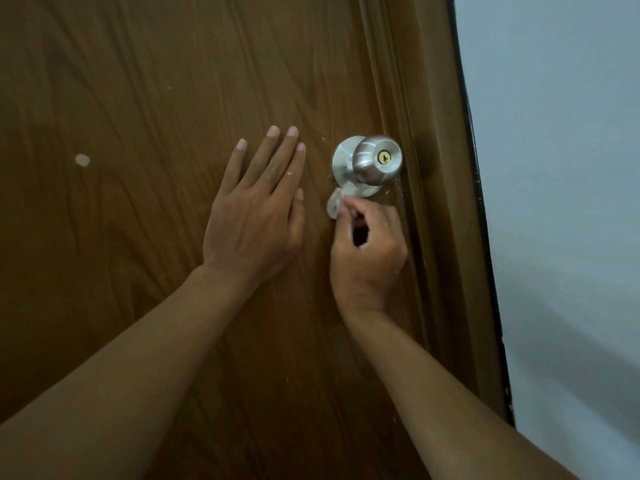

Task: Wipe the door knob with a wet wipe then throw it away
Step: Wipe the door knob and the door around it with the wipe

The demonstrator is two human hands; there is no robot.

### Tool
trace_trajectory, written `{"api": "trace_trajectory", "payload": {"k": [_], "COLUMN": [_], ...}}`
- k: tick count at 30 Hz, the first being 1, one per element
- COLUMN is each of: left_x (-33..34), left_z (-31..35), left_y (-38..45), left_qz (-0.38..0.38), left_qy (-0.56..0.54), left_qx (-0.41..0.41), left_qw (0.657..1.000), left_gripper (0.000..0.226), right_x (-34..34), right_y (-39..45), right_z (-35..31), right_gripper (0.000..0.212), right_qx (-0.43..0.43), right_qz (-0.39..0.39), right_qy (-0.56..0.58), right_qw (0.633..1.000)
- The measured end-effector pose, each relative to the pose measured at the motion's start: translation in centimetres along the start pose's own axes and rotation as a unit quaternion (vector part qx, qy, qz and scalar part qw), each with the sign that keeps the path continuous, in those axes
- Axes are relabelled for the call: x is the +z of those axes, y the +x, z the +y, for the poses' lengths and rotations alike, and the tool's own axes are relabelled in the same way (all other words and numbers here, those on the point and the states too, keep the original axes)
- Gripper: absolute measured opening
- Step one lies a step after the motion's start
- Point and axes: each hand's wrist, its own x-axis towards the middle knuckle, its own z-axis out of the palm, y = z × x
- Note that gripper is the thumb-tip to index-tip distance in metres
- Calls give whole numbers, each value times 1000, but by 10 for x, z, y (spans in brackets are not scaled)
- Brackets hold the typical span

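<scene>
The right hand (367,251) has its fingers (349,206) pinched on a small wad of wipe (335,203), just under the knob (375,162). The left hand (258,206) lies flat, fingers spread, on the door (138,98). With so little wipe gripped, it could slip free, or bare fingertips could rub the metal.

The door knob (375,161) is a round brushed-silver ball with a brass keyhole in its face, mounted on a circular silver plate, just right of the frame's centre. The wet wipe (335,204) is a small crumpled white wad touching the plate's lower left edge.
</scene>
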Motion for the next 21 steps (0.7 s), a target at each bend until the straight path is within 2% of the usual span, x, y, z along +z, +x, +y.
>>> {"api": "trace_trajectory", "payload": {"k": [8,15,19,21], "left_x": [0,0,5,9], "left_z": [-1,3,15,18], "left_y": [1,8,23,24], "left_qz": [-6,-18,-16,-17], "left_qy": [8,10,-11,-4], "left_qx": [3,15,18,18], "left_qw": [1000,1000,1000,1000], "left_gripper": [54,56,56,56], "right_x": [12,-22,-18,-24], "right_y": [12,15,27,15], "right_z": [-15,8,3,7], "right_gripper": [18,17,16,15], "right_qx": [19,129,126,92], "right_qz": [-22,7,4,-20], "right_qy": [16,-9,-17,-34], "right_qw": [999,992,992,995]}}
